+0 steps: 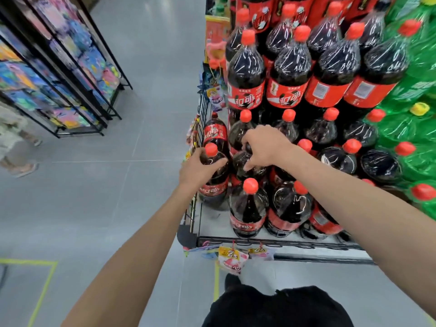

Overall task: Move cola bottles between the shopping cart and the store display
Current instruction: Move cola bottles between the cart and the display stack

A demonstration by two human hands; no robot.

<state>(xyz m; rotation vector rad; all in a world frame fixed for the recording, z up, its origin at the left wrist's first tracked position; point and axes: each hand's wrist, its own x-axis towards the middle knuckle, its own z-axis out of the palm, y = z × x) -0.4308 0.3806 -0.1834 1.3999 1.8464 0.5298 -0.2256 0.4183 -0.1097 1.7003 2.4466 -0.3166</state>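
- Cola bottles point(289, 74) with red caps are stacked in tiers on the store display point(271, 241), and green bottles point(415, 90) are packed against them on the right.
- Small hanging packets point(232, 258) are clipped along the display's front rail, and more are hung on the wire side panel point(200, 109) at its left edge.
- A black rack of coloured goods point(59, 74) is set well apart across the grey floor point(141, 114), where another person's legs are seen at the far left; open aisle is left between rack and display.
- Yellow floor tape point(44, 286) is laid near the person's feet.
- The shopping cart is not seen.
- The lowest shelf is bare white at its front left corner, just beside the wire panel.
- The left hand point(198, 168) is wrapped round the shoulder of a red-capped bottle point(213, 182) at the display's left edge (cap showing above the fingers).
- The right hand point(264, 147) is curled over the top of a neighbouring bottle point(247, 166), its cap hidden beneath the palm, fingers closed narrowly around the neck.
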